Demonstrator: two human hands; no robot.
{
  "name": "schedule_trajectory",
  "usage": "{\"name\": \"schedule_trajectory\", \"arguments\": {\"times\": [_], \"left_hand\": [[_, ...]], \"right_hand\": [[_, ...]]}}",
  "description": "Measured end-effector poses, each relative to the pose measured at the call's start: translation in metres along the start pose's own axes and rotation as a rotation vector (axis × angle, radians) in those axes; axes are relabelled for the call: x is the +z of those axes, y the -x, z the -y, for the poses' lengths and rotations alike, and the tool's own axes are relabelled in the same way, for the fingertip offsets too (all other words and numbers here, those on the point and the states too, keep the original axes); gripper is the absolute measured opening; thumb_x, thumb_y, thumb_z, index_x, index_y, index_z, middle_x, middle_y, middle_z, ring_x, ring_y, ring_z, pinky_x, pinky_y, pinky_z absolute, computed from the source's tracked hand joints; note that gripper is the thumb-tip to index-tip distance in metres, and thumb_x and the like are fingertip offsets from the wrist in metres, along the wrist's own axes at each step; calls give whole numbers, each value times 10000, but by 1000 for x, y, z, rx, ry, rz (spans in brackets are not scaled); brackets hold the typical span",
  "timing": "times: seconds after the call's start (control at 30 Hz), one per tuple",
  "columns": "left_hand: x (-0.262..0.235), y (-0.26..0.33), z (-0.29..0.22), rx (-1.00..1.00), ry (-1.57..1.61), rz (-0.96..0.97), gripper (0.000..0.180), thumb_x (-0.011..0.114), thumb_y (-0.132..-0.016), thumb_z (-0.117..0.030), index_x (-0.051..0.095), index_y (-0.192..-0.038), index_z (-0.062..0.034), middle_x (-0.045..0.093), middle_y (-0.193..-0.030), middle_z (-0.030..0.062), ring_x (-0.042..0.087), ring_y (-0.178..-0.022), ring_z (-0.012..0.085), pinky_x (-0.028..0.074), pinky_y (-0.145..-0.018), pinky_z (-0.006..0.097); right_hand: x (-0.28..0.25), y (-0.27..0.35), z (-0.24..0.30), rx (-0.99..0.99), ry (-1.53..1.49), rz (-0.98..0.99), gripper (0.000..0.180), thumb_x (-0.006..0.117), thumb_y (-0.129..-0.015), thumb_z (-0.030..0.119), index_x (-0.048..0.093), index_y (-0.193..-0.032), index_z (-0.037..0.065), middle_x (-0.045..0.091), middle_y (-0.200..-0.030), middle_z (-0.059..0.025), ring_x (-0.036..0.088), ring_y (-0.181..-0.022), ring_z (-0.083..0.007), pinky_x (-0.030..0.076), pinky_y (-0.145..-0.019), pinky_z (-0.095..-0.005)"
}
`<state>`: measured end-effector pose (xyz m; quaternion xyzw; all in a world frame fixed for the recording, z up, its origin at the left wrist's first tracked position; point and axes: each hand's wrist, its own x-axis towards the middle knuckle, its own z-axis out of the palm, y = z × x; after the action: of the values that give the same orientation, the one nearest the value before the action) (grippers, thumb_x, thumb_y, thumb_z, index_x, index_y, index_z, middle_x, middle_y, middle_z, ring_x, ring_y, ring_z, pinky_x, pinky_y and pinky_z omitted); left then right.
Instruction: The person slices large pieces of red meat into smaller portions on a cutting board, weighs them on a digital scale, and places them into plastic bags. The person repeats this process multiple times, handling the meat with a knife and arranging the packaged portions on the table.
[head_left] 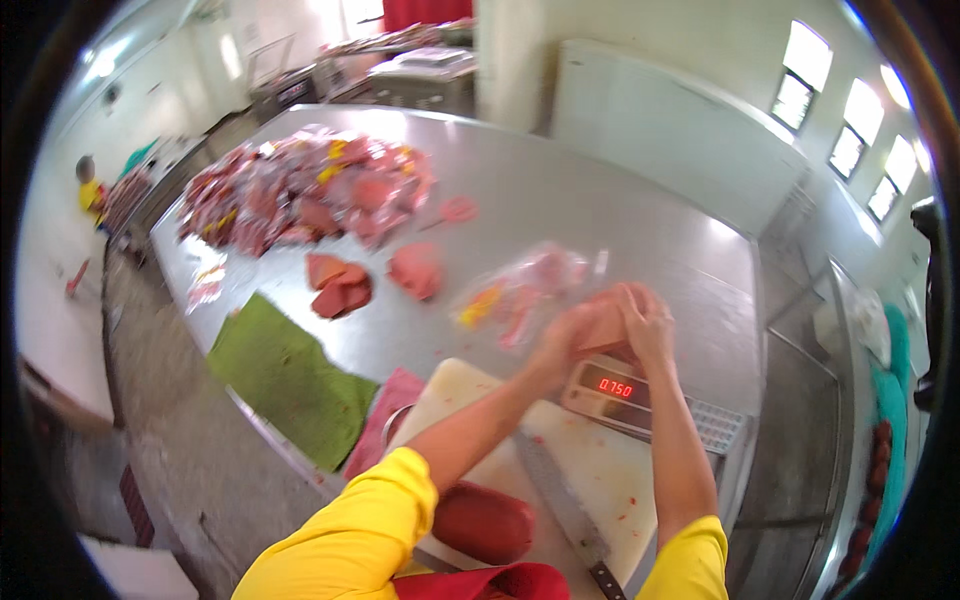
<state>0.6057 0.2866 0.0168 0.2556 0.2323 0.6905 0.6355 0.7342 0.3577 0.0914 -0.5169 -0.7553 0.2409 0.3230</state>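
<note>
Both my hands are at the digital scale (590,390), over its far part. Between them is a stack of pinkish meat slices (602,325). My left hand (562,340) grips the stack from the left, and my right hand (648,318) has its fingers curled over the right side. The scale's red display is lit. Nearer to me lies a white cutting board (610,465) with scraps on it. A large knife (562,495) rests across the board, handle toward me. Beside it, partly under my left arm, is a thick reddish-brown meat log (485,522).
Beyond my hands lies a clear plastic bag (535,280) with a yellow label. Loose meat pieces (340,285) and a large heap of packed meat (310,190) are farther left on the steel table (640,190). A green cloth (290,375) hangs near the left edge. A person (92,190) stands far left.
</note>
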Motion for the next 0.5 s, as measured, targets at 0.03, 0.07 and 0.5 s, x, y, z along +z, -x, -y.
{"name": "schedule_trajectory", "arguments": {"times": [0.03,0.07,0.5], "left_hand": [[8,2,0,-11,48,-70,465,565,-903,-378,486,-1265,-98,567,-1167,42,549,-1078,165,448,-926,330],[10,7,-6,-26,102,-129,458,571,-899,-368,484,-1271,-116,572,-1159,37,551,-1077,169,455,-919,334],[-175,112,-185,-275,-304,-490,594,375,-929,-584,480,-1282,-118,593,-1152,49,594,-1001,213,473,-839,414]], "right_hand": [[14,10,17,9,-23,-38,571,589,-835,521,605,-1150,45,580,-1185,-182,515,-1143,-332,396,-975,-407],[25,20,31,22,-38,-84,567,595,-838,504,598,-1156,35,578,-1186,-185,515,-1140,-336,396,-974,-407],[263,97,165,86,-425,-111,482,514,-923,329,496,-1221,-49,529,-1197,-248,494,-1136,-365,369,-987,-420]]}}
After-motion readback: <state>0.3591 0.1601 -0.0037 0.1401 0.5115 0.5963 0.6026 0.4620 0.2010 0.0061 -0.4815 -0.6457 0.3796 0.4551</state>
